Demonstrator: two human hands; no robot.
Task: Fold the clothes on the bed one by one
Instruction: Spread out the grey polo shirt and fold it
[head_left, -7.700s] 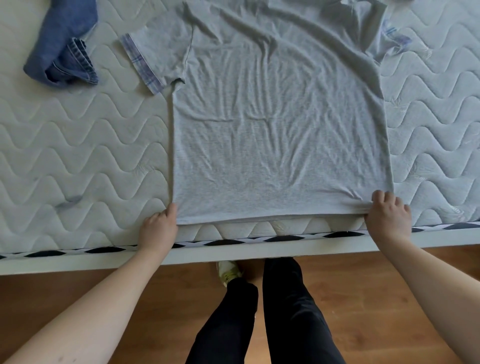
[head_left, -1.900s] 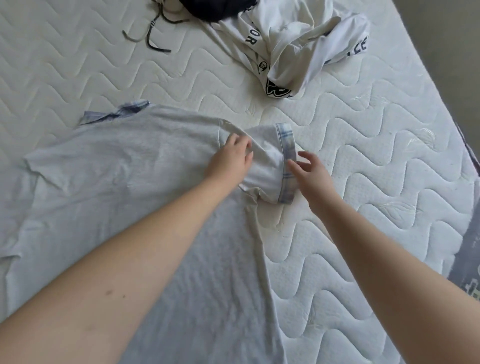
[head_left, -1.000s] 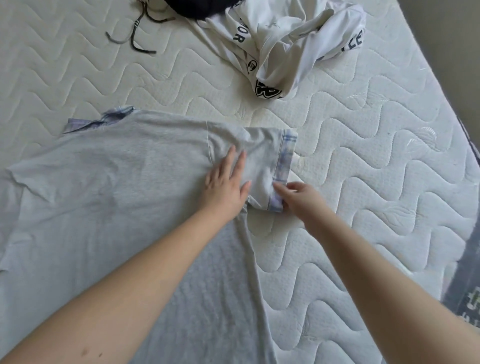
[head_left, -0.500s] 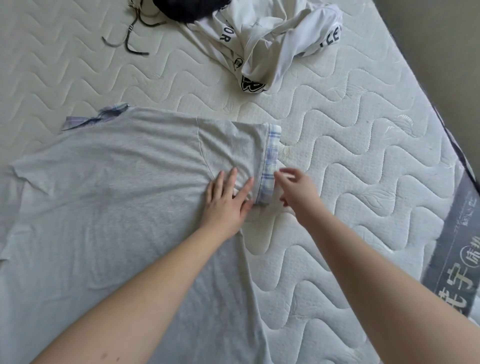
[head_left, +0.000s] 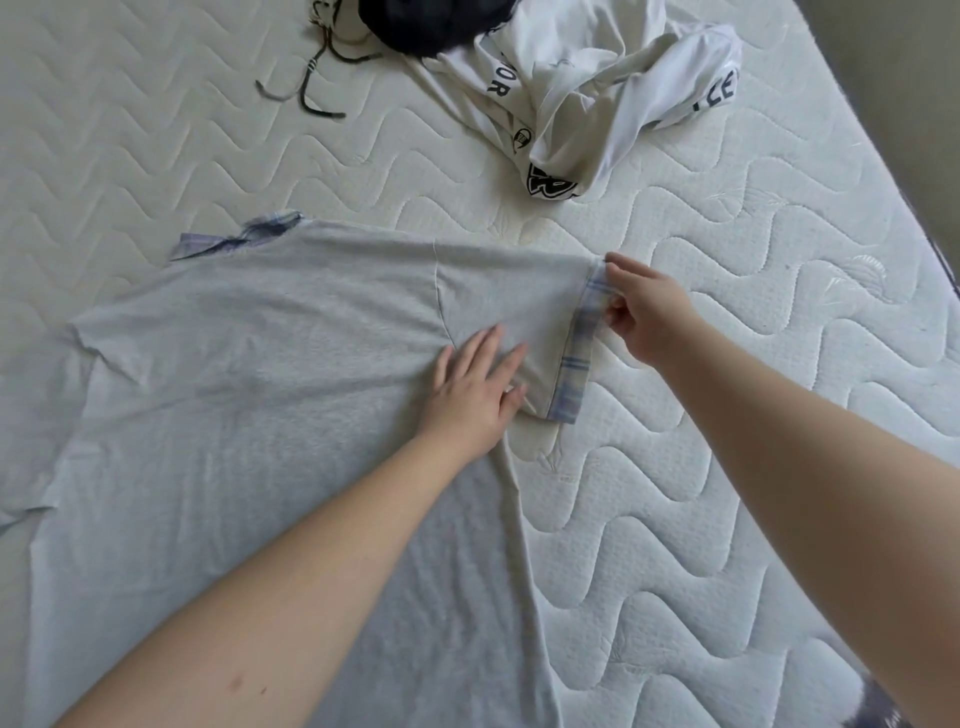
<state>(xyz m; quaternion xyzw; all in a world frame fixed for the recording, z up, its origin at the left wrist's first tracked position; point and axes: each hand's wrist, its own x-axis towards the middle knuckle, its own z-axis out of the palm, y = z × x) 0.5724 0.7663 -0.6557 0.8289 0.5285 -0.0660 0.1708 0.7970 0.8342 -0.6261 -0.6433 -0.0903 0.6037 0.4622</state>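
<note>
A grey T-shirt (head_left: 260, 415) lies spread flat on the white quilted mattress (head_left: 727, 467), its right sleeve stretched out toward the right. The sleeve ends in a blue plaid cuff (head_left: 576, 364). My left hand (head_left: 475, 395) rests flat, fingers apart, on the shirt at the underarm of that sleeve. My right hand (head_left: 641, 312) pinches the upper end of the plaid cuff between thumb and fingers. The shirt's collar (head_left: 239, 239) shows plaid at the far left edge.
A crumpled white garment with black lettering (head_left: 587, 104) lies at the far side of the mattress, beside a dark garment (head_left: 431, 21) with loose drawstrings (head_left: 311, 88). The mattress edge (head_left: 883, 171) runs diagonally at the right.
The sleeve was bunched and is now flat and stretched out. My right hand moved up along the cuff and pinched its top end; my left hand stayed pressing near the underarm.
</note>
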